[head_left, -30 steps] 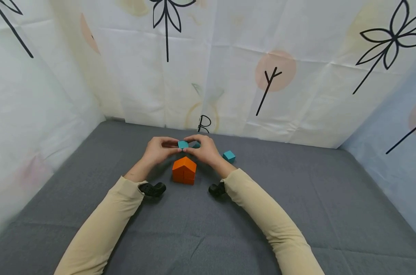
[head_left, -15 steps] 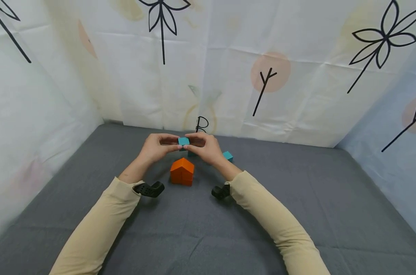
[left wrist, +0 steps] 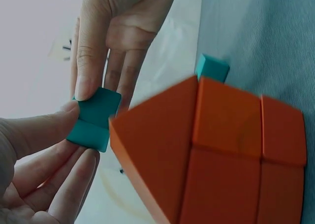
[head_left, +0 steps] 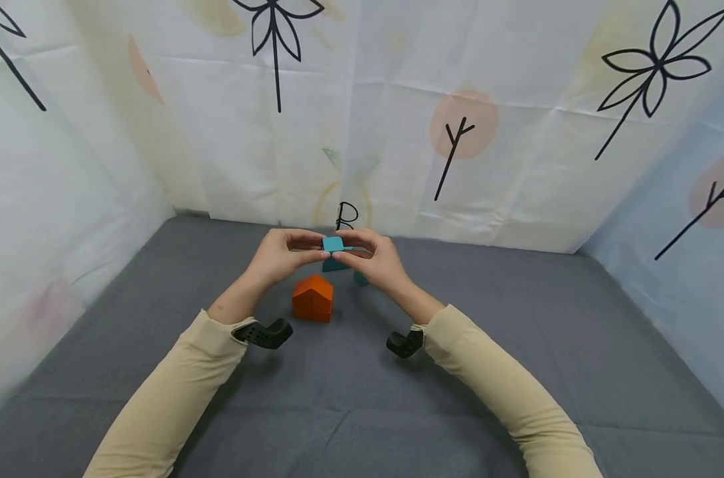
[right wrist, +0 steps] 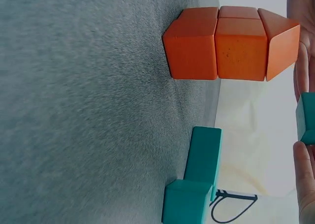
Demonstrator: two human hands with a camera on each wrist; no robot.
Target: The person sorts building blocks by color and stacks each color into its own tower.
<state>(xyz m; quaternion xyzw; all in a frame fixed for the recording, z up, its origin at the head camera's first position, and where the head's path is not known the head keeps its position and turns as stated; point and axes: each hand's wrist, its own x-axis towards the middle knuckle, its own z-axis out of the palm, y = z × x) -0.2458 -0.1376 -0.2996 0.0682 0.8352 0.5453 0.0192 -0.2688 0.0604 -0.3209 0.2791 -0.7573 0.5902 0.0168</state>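
Observation:
A teal block (head_left: 333,243) is pinched between the thumbs and fingertips of both hands, raised behind the orange house-shaped stack. The left hand (head_left: 281,259) grips its left side, and the right hand (head_left: 374,261) its right, where a thin teal edge sticks out. In the left wrist view the held block (left wrist: 93,118) shows a crease or seam across it. More teal pieces stand on the cloth below the hands: a taller block (right wrist: 203,155) and a cube-like block (right wrist: 187,202) close in front of it. The right hand partly hides these pieces in the head view.
The orange stack (head_left: 312,302), several blocks with a peaked top, stands nearer the body between the forearms. Grey cloth (head_left: 338,398) covers the table. White printed fabric (head_left: 386,146) rises right behind the hands, with fabric walls at both sides.
Both hands have moved slightly right and up with the teal block. The right forearm has shifted right, and no teal cube shows on its outer side now. The orange stack stays put.

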